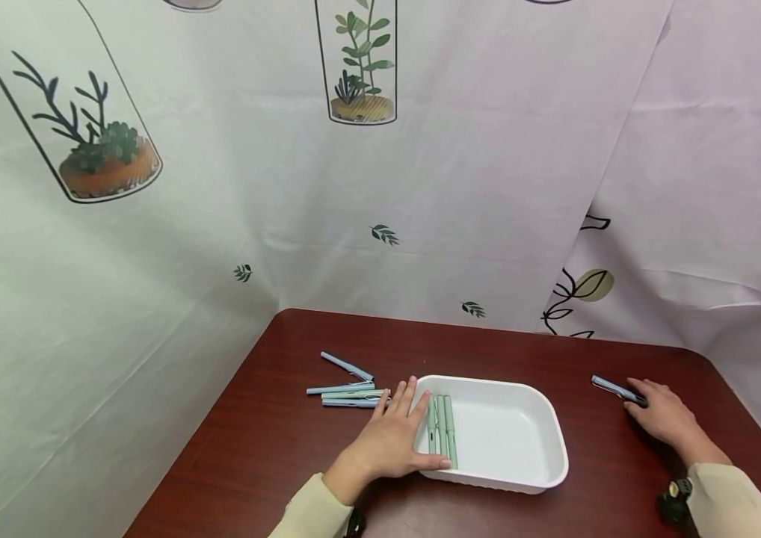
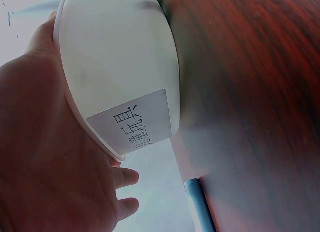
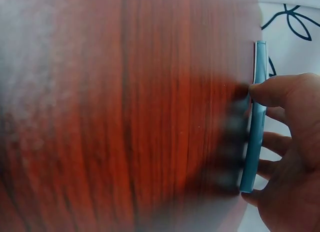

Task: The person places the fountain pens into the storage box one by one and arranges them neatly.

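My left hand (image 1: 390, 441) rests on the left rim of a white plastic tray (image 1: 508, 385), fingers spread and thumb reaching over the near left corner. In the left wrist view the palm lies along the wall of this tray (image 2: 120, 47), beside a printed label (image 2: 132, 123). Inside, green pens (image 1: 451, 430) lie side by side against the left end. Over at the right of the table, my right hand (image 1: 666, 418) holds a blue pen (image 1: 612, 387). The right wrist view has thumb and fingertips around this pen (image 3: 256, 127), low at the tabletop.
Left of the tray, several loose pens lie close together, among them a blue pen (image 1: 345, 365) set at an angle and a green pen (image 1: 347, 394). The dark red wooden table (image 1: 219, 463) meets a printed white cloth (image 1: 475, 187) behind and at both sides.
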`<action>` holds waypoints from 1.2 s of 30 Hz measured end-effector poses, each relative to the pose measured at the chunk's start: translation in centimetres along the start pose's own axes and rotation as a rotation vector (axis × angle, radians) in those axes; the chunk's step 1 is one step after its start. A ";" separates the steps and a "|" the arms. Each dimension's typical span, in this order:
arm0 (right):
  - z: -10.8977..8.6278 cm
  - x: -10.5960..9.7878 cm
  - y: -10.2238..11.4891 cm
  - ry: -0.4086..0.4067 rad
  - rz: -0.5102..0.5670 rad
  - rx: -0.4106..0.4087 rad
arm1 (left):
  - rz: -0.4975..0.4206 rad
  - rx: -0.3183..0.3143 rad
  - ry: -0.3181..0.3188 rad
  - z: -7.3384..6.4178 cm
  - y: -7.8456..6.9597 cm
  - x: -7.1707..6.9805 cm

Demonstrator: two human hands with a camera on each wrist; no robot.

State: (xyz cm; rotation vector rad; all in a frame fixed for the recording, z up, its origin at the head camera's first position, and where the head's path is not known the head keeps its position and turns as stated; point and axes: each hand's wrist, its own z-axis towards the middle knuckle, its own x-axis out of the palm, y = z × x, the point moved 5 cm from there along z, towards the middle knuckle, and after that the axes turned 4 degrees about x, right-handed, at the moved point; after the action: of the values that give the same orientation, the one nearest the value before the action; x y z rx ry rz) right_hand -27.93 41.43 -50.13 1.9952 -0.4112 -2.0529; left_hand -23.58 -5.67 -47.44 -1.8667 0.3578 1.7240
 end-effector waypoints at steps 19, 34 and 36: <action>-0.6 -1.1 0.8 -0.131 -0.067 -0.092 | -0.028 0.006 -0.004 -0.1 -0.1 0.1; -1.3 -2.2 1.7 -0.164 -0.026 -0.064 | -0.028 0.006 -0.002 0.0 0.0 0.1; -1.4 -2.4 1.7 -0.165 -0.006 -0.052 | -0.024 0.006 -0.002 0.0 0.1 0.1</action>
State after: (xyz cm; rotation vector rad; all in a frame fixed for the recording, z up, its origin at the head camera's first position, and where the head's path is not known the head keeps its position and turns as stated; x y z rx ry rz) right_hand -26.43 40.72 -47.27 1.8065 -0.3794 -2.2161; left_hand -23.61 -5.72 -47.56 -1.8579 0.3377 1.7069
